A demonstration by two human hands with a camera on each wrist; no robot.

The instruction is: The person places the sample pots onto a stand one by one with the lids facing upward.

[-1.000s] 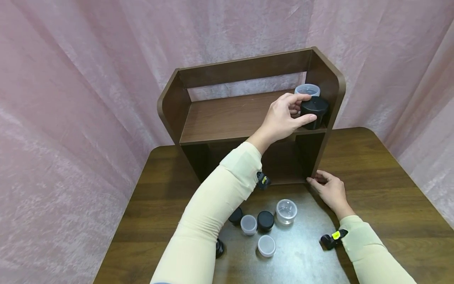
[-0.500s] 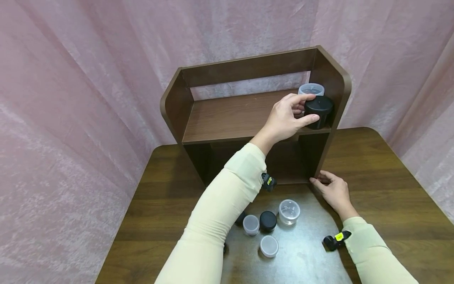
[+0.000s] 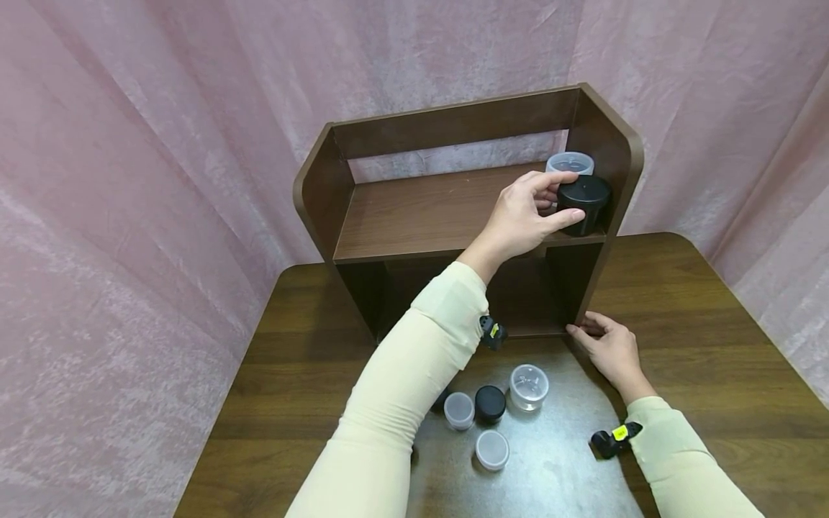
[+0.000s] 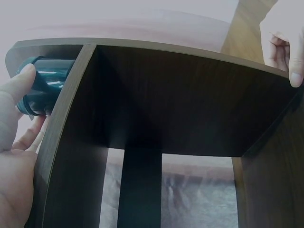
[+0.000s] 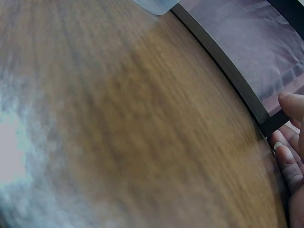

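- You have two hands in view: the left hand [image 3: 518,216] and the right hand [image 3: 609,349].
- You have one wooden shelf [image 3: 421,208] on one table [image 3: 712,324].
- On the shelf you have two jars: one black jar [image 3: 583,203] and one clear jar [image 3: 570,162].
- On the table you can count four small jars in plain view: one clear open jar [image 3: 528,385], one black-lidded jar [image 3: 490,403], and two pale-lidded jars [image 3: 459,410] [image 3: 492,450].

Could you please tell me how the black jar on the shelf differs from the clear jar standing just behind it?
The black jar is opaque and dark, while the clear jar is translucent and pale. The left hand grips the black jar between thumb and fingers; the clear jar stands apart from that grip. The black jar sits near the front edge of the shelf, the clear jar further back. Both stand upright at the shelf's right end, and both are round.
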